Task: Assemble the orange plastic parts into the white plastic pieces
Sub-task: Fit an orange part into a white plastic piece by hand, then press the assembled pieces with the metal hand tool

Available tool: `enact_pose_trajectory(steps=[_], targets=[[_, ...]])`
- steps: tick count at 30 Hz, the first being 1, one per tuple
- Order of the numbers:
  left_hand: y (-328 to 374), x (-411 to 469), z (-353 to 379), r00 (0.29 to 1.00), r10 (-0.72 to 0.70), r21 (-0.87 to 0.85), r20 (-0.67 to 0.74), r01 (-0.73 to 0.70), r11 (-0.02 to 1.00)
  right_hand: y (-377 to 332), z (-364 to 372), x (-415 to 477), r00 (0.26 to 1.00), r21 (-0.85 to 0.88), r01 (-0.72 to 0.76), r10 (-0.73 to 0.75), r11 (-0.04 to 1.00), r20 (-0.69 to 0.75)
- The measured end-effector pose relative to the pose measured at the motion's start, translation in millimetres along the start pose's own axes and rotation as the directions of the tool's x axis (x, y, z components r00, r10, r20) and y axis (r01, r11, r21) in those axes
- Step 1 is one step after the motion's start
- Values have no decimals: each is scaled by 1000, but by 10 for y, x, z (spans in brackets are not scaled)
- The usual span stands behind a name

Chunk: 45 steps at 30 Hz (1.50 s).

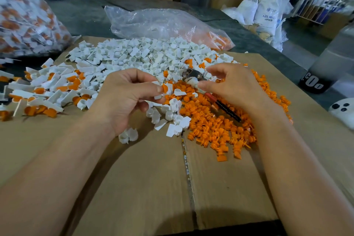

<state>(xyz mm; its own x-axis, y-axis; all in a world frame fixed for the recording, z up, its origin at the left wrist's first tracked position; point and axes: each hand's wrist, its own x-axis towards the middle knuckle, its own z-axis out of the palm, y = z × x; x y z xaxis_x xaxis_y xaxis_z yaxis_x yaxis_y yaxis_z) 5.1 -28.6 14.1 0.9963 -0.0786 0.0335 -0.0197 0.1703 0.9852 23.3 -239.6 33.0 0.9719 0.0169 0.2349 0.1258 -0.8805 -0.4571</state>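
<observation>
Pressing step, I judge: your left hand pinches a white piece with an orange part at its mouth, held at 12 o'clock of the cardboard. The part faces 3 o'clock; its long axis is hidden. Your right hand curls round a plier-like tool, lying 10-to-4, head at 10. Next move calls for seating the part squarely.

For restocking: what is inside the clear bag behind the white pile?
The clear bag shows white pieces and, at its right end, orange parts; crumpled film hides the rest.
</observation>
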Motion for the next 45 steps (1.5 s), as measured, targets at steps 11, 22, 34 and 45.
enact_pose_trajectory(steps=[11, 22, 34, 45], targets=[[29, -13, -35, 998, -60, -70, -3, 60, 996, 168, -35, 39, 918, -285, -90, 191, 954, 347], [49, -14, -28, 997, -73, -97, -6, 72, 993, 261, -32, 63, 913, -332, -128, 241, 935, 329], [3, 24, -67, 1000, -22, -137, -20, 19, 990, 234, 23, 125, 996, -368, -92, 89, 925, -25], [-35, 88, -65, 985, 64, -209, -162, -97, 973, -89, 69, -29, 912, -390, 122, -259, 913, -319]])
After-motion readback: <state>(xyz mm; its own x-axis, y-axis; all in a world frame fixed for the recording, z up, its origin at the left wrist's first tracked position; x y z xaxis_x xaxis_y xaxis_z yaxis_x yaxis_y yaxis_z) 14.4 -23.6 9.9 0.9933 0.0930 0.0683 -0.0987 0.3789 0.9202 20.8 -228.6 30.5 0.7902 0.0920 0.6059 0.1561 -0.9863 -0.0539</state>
